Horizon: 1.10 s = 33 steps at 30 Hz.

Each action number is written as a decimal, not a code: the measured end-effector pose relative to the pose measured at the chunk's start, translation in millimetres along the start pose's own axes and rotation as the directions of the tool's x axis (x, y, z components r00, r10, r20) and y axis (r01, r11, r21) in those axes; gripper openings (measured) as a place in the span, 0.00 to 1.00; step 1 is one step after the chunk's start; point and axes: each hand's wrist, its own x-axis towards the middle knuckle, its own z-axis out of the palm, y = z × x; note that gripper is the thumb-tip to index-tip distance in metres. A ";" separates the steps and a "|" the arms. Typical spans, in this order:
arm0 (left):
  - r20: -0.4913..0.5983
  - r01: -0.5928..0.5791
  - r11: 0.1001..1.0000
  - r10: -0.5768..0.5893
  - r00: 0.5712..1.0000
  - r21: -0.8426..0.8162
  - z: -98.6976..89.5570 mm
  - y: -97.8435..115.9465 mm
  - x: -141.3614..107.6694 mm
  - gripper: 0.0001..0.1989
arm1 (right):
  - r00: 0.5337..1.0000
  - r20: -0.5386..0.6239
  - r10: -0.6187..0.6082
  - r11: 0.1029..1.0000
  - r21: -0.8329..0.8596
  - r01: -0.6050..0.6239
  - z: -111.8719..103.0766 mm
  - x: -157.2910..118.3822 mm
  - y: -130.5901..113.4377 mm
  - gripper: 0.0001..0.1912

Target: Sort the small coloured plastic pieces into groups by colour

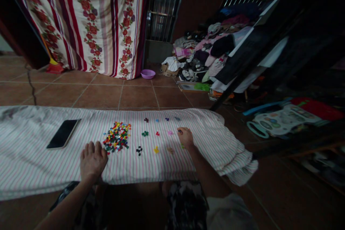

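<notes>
A mixed pile of small coloured plastic pieces [117, 137] lies on a striped cloth [67, 165]. My left hand [93, 159] rests palm down beside the pile's lower left, fingers stretched forward with nothing in them. To the right, pieces sit in small groups by colour: dark green pieces [145, 133], black pieces [139, 150], yellow pieces [156, 149], red pieces [157, 133], pink pieces [170, 133] and tan pieces [170, 150]. My right hand [186, 137] pinches a small dark piece [180, 131] just right of the pink group. Yellow-green pieces [182, 146] are partly hidden by that hand.
A phone [63, 134] lies left of the pile. Along the far edge are brown pieces [146, 119], light blue pieces [157, 120], dark blue pieces [167, 119] and grey pieces [177, 118]. Beyond, a purple basin [148, 74] and heaped clothes [199, 50] occupy the tiled floor.
</notes>
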 end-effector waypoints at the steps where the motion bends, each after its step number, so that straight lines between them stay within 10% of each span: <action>1: 0.002 -0.001 1.000 0.001 1.000 0.002 -0.5 0.0 0.1 0.25 | 1.000 -0.002 0.002 1.000 0.005 -0.002 -0.4 -0.2 -0.3 0.13; 33: 0.004 0.012 0.999 -0.011 1.000 -0.032 -1.4 -0.1 0.2 0.25 | 0.983 -0.090 0.159 0.976 0.164 -0.143 -9.7 -6.0 -1.7 0.19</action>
